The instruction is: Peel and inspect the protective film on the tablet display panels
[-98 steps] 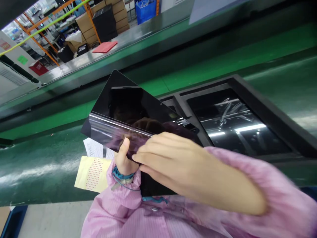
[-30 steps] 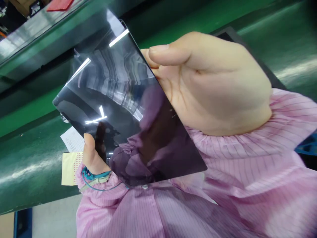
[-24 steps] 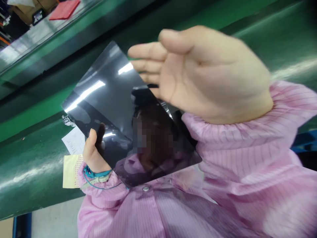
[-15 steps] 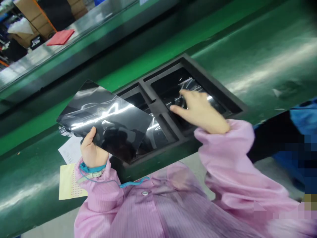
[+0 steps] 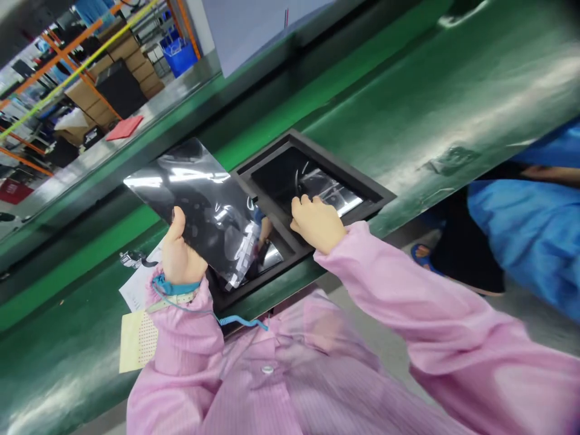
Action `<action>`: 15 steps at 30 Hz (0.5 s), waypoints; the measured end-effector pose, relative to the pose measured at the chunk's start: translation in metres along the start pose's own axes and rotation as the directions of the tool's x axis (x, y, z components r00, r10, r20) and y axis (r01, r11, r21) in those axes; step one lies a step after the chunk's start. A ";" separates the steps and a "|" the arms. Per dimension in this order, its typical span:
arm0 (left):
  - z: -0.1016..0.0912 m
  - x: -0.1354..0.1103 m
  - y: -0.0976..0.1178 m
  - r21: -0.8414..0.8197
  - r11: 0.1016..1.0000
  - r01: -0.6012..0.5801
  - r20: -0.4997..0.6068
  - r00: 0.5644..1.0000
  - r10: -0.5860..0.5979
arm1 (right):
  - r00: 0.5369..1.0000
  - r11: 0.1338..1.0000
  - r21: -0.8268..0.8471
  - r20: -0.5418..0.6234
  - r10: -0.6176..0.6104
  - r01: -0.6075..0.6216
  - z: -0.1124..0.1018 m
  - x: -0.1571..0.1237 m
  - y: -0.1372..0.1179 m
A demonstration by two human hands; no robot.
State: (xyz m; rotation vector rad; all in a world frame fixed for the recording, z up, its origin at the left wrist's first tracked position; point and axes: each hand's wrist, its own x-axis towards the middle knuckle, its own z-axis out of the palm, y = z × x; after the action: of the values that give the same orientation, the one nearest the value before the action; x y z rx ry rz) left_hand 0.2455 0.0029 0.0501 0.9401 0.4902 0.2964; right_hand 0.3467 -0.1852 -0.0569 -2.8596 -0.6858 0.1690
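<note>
L hand (image 5: 179, 257) clamped on lower edge of glossy black flat panel (image 5: 194, 199), tilted above black two-compartment foam tray (image 5: 326, 160) on green bench (image 5: 430, 115). R hand (image 5: 319, 223) in right compartment, fingers curled onto shiny film-covered panel (image 5: 335, 194); grip unclear.

Two hands (image 5: 181, 260) (image 5: 317, 223), three panels (image 5: 199, 205) (image 5: 335, 196) (image 5: 272, 257), one tray (image 5: 317, 158)

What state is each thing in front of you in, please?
left hand: shut on the black panel.
black panel: raised, tilted, over the tray.
right hand: fingers curled into the right compartment, on the filmed panel; hold unclear.
tray: flat on the green belt.
filmed panel: lying in its compartment.
wrist strap: worn on left wrist.
</note>
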 end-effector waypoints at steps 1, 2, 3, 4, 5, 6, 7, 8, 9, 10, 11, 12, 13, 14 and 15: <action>0.003 0.002 0.002 0.010 1.000 0.002 0.009 1.000 -0.002 | 1.000 1.000 0.002 0.002 -0.009 0.009 -0.009 0.000 0.000; 0.005 0.005 0.005 0.015 1.000 0.006 0.012 1.000 -0.006 | 1.000 1.000 0.006 -0.006 -0.011 0.011 -0.019 -0.001 0.001; 0.006 0.009 0.006 0.012 1.000 0.015 0.004 1.000 -0.015 | 1.000 1.000 0.010 -0.024 -0.001 0.001 -0.028 -0.001 0.003; 0.007 0.013 0.007 -0.002 1.000 0.026 -0.018 1.000 -0.026 | 0.999 1.000 0.014 -0.050 0.020 -0.019 -0.037 0.000 0.008; 0.008 0.018 0.007 -0.025 0.999 0.045 -0.049 0.998 -0.046 | 0.995 0.998 0.023 -0.081 0.053 -0.051 -0.046 0.002 0.015; 0.009 0.023 0.005 -0.054 0.996 0.071 -0.082 0.994 -0.076 | 0.989 0.995 0.046 -0.114 0.097 -0.093 -0.054 0.005 0.023; 0.010 0.029 0.003 -0.083 0.991 0.105 -0.107 0.988 -0.114 | 0.978 0.987 0.081 -0.144 0.148 -0.137 -0.061 0.009 0.033; 0.011 0.035 -0.001 -0.112 0.984 0.141 -0.120 0.981 -0.154 | 0.966 0.976 0.126 -0.166 0.199 -0.179 -0.068 0.013 0.045; 0.012 0.041 -0.006 -0.142 0.975 0.171 -0.123 0.974 -0.189 | 0.952 0.959 0.181 -0.180 0.248 -0.216 -0.074 0.018 0.058; 0.013 0.047 -0.011 -0.174 0.965 0.196 -0.120 0.968 -0.218 | 0.938 0.939 0.241 -0.187 0.293 -0.245 -0.081 0.023 0.071; 0.014 0.053 -0.017 -0.207 0.955 0.214 -0.116 0.964 -0.241 | 0.924 0.915 0.303 -0.191 0.331 -0.265 -0.087 0.027 0.086; 0.016 0.059 -0.024 -0.238 0.946 0.221 -0.112 0.961 -0.252 | 0.912 0.890 0.366 -0.196 0.360 -0.272 -0.094 0.030 0.100; 0.018 0.065 -0.031 -0.264 0.938 0.225 -0.108 0.959 -0.261 | 0.897 0.858 0.435 -0.208 0.390 -0.272 -0.099 0.030 0.115; 0.021 0.070 -0.038 -0.283 0.931 0.229 -0.101 0.959 -0.266 | 0.876 0.817 0.512 -0.227 0.425 -0.264 -0.104 0.028 0.129; 0.024 0.075 -0.045 -0.293 0.926 0.236 -0.091 0.958 -0.273 | 0.852 0.766 0.594 -0.244 0.463 -0.246 -0.106 0.023 0.143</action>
State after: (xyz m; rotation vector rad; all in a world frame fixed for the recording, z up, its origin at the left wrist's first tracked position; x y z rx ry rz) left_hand 0.3235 -0.0057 0.0042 0.5745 0.6658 0.1843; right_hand 0.4463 -0.3166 0.0139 -2.3224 0.0203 -0.1231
